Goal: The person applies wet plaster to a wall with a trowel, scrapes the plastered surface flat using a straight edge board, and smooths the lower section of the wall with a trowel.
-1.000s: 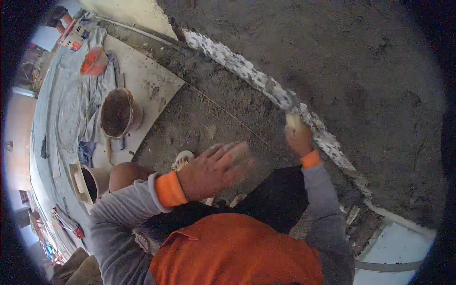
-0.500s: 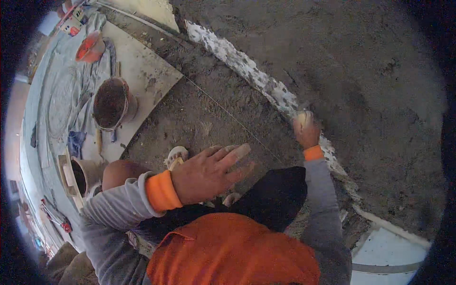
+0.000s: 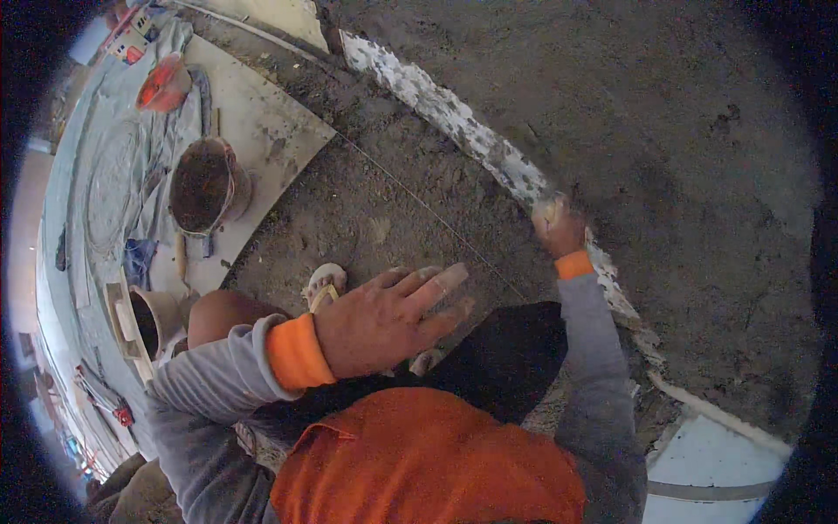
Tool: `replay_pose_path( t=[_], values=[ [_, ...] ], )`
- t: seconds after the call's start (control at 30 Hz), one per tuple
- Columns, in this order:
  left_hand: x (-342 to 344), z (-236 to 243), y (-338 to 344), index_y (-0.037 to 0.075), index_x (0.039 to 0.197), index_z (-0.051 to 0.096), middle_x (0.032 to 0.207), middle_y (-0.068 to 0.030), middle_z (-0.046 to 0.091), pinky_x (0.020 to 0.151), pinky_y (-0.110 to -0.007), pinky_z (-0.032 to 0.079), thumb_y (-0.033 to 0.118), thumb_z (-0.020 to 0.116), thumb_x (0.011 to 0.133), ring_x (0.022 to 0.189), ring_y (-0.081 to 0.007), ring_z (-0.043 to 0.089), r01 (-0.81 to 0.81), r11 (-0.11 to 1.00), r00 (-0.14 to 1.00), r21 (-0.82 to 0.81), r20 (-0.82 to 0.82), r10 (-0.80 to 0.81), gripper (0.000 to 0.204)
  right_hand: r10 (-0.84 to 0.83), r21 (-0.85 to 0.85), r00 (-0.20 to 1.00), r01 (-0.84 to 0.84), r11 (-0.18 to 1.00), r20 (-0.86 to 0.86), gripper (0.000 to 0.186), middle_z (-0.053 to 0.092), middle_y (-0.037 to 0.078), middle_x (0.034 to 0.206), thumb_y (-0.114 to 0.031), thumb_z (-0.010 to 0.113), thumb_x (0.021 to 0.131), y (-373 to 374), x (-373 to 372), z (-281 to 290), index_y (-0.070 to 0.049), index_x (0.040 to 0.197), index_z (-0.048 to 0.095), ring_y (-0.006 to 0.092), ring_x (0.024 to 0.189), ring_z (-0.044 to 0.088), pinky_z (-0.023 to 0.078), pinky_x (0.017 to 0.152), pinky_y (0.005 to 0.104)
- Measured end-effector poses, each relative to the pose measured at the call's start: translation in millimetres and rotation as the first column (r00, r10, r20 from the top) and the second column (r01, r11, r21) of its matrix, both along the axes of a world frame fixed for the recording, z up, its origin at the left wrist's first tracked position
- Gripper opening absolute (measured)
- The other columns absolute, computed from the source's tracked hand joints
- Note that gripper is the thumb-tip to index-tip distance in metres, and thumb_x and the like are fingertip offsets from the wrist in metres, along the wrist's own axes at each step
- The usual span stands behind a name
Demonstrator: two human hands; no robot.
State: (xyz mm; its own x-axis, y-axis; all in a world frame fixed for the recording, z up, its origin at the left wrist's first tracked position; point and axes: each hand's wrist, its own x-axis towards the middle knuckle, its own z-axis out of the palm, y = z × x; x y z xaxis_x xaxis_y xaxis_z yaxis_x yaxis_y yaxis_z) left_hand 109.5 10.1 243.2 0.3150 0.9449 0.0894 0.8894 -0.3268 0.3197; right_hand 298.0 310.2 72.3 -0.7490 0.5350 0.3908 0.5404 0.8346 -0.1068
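Observation:
My left hand (image 3: pixel 371 321) hovers over my lap, palm down, with its fingers apart and dusted with pale grey. It holds nothing. Farther right, my right hand (image 3: pixel 557 227) is closed against a white, mottled strip (image 3: pixel 445 113) along the foot of the grey plastered wall (image 3: pixel 681 131). Motion blurs its fingers, and whatever they grip cannot be made out. Between the hand and my feet lies rough dark ground (image 3: pixel 375 210), crossed by a thin taut string (image 3: pixel 419 205).
On a pale board (image 3: pixel 271 113) to the left stand a bucket of dark mix (image 3: pixel 202 188) and a red bowl (image 3: pixel 164 83). A second bucket (image 3: pixel 157 323) is near my knee. Crumpled plastic sheeting (image 3: pixel 113 166) spreads at far left. Pale blue panels (image 3: pixel 716 463) are at lower right.
My right hand has shifted slightly left and up along the white strip. My left hand stays almost where it was, fingers still spread.

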Motion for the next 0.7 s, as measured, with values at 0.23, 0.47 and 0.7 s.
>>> replay_pose_path(
  t=[0.23,0.47,0.7],
  values=[
    [4,-2,0,0.013,0.115,0.044,0.119,-0.0165,0.039,0.076,-0.036,0.046,0.022,0.047,0.073,0.098,-0.0288,0.051,0.001,0.996,0.999,0.088,0.053,-0.005,0.043,-0.066,-0.072,0.972,0.084,0.994,0.227,0.046,0.056,0.023,0.081,-0.033,0.057,0.073,0,-4,0,-0.001,0.103,0.046,0.0388,0.073,0.055,0.044,0.063,0.0456],
    [4,1,-3,0.012,0.115,0.044,0.121,-0.0176,0.038,0.078,-0.037,0.045,0.023,0.046,0.074,0.098,-0.0293,0.051,0.032,0.996,0.998,0.088,0.053,-0.036,0.043,-0.278,-0.134,0.916,0.326,0.936,0.29,0.038,0.056,0.023,0.083,-0.028,0.059,0.071,-7,-15,2,-0.004,0.099,0.051,0.0385,0.072,0.056,0.045,0.065,0.0455],
    [7,5,-5,0.009,0.115,0.044,0.121,-0.0169,0.037,0.078,-0.036,0.045,0.021,0.046,0.073,0.098,-0.028,0.05,0.038,0.995,0.997,0.09,0.067,-0.044,0.043,-0.011,-0.072,0.997,0.016,0.997,0.074,0.038,0.059,0.019,0.083,-0.027,0.054,0.074,-16,-18,17,-0.002,0.102,0.051,0.0367,0.074,0.057,0.046,0.067,0.0439]
  ],
)
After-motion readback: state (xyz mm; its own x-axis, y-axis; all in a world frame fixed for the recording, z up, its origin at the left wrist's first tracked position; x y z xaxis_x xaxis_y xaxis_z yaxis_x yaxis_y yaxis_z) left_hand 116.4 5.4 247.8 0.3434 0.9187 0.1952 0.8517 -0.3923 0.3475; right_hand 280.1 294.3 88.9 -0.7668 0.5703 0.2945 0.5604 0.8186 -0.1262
